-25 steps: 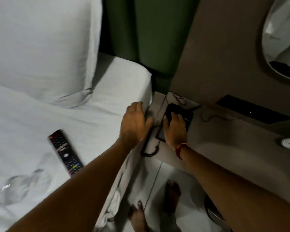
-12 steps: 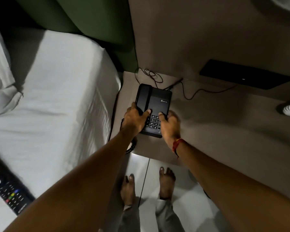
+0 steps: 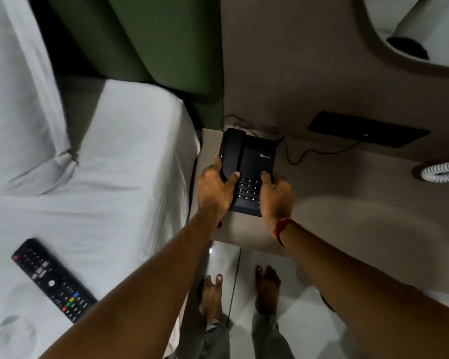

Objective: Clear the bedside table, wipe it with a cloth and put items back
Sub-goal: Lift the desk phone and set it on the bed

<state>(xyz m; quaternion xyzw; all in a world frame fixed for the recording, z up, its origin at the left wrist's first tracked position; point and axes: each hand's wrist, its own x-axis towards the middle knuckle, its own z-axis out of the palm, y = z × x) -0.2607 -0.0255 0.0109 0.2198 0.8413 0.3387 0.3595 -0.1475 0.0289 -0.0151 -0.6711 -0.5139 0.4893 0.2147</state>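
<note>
Two hands on black telephone (image 3: 248, 172), at bedside table (image 3: 360, 203) left edge near back corner. Left hand (image 3: 214, 189) clamped around handset side; right hand (image 3: 276, 195) gripping right edge, thumb beside keypad. Remote control (image 3: 53, 279) on bed (image 3: 119, 177), well apart.

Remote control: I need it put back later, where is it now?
In the head view, the remote control lies lower left on the white bed, beside the left forearm.

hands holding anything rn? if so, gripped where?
Both hands grip the black desk phone on the bedside table: left hand on its handset side, right hand on its right edge by the keypad.
</note>
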